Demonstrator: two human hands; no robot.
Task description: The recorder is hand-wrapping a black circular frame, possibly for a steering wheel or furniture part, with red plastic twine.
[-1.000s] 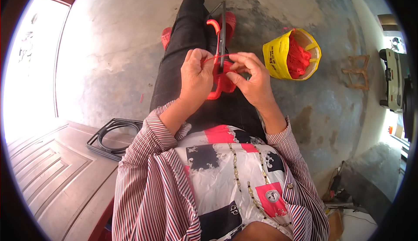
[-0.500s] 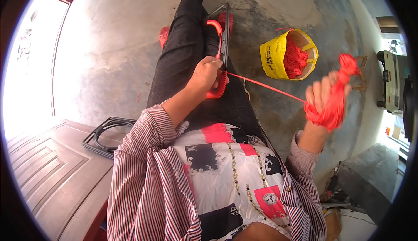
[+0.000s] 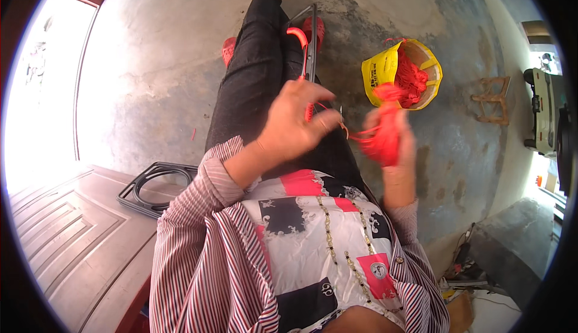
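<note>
My right hand (image 3: 397, 143) grips a bundle of red cord (image 3: 382, 139), both blurred by motion. Strands trail from the bundle toward my left hand (image 3: 294, 119), which is over my lap with thumb and fingers apart. Beneath and beyond the left hand, a dark frame (image 3: 312, 50) lies along my legs. Its curved inner part (image 3: 298, 34) is wrapped in red cord at the far end. A bit of red wrapping (image 3: 309, 111) shows beside the left fingers; the rest of the near end is hidden by that hand.
A yellow bag-like container (image 3: 379, 75) with red cord inside stands on the floor at right. Left of me, another dark frame with a ring (image 3: 139, 203) lies on a brownish panelled surface (image 3: 72, 230). A small wooden stool (image 3: 494, 98) stands farther right.
My right hand has come in leftward with the cord bundle, and the taut strand has gone slack. My left hand has let go at the frame and opened, shifting slightly right.
</note>
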